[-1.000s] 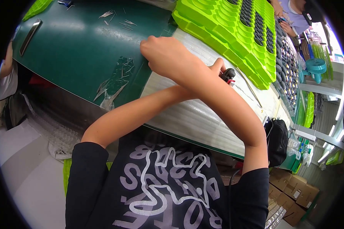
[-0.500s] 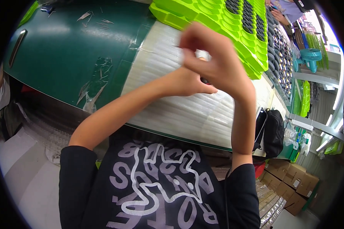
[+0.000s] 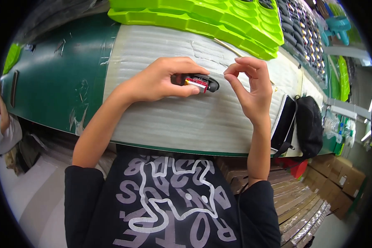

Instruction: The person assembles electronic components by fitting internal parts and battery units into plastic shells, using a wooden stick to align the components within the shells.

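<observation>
My left hand (image 3: 153,80) is closed around a small black rounded device (image 3: 213,85), thumb below and fingers above. Set in the device is a red and silver part (image 3: 197,82). To the right of it, my right hand (image 3: 254,89) pinches a thin strip (image 3: 218,74) between thumb and forefinger, the other fingers curled. This strip points left toward the device's upper edge; whether it touches the device I cannot tell. Both hands are above a white foam sheet (image 3: 169,120) on the table.
Lime-green moulded trays (image 3: 194,20) are stacked at the far side. Rows of dark parts (image 3: 295,49) stand beyond them at the right. A black bag (image 3: 309,126) lies by the right edge. The green tabletop (image 3: 49,91) extends left, where another person's arm (image 3: 3,111) shows.
My right hand has come down and right, away from above my left hand. The device, mostly covered before, now shows. The view has shifted, with the trays appearing farther left.
</observation>
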`<state>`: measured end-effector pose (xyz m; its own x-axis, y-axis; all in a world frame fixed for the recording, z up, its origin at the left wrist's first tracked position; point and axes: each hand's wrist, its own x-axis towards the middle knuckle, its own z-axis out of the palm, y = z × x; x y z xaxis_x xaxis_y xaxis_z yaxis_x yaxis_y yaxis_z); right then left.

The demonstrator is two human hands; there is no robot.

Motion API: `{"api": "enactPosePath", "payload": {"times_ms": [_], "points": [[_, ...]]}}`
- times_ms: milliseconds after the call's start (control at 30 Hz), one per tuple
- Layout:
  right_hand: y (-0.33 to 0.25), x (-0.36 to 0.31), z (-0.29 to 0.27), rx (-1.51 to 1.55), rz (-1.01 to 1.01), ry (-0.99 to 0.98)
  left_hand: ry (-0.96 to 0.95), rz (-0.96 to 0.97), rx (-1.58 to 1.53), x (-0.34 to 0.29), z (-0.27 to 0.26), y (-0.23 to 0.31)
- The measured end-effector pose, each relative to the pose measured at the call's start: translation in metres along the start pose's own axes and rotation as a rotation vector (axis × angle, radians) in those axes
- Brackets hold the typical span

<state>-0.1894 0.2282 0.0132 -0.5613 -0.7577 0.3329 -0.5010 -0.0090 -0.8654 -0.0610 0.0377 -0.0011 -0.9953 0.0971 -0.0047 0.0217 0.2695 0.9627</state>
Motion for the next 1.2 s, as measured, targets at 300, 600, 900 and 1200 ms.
{"api": "enactPosePath", "payload": {"times_ms": [300, 600, 900, 1200], "points": [[-0.002, -0.006, -0.002, -0.157, -0.111, -0.05, 0.008, -0.017, 0.033, 0.006, 0.003, 0.006], [0.001, -0.004, 0.007, -0.218, -0.258, 0.012, 0.032, -0.061, 0.047, 0.005, 0.005, 0.01], [0.007, -0.004, 0.015, -0.261, -0.335, 0.075, 0.042, -0.059, 0.033, 0.006, 0.004, 0.01], [0.0, -0.003, 0.0, 0.16, 0.162, -0.054, 0.051, -0.106, 0.036, 0.005, 0.004, 0.008]]}}
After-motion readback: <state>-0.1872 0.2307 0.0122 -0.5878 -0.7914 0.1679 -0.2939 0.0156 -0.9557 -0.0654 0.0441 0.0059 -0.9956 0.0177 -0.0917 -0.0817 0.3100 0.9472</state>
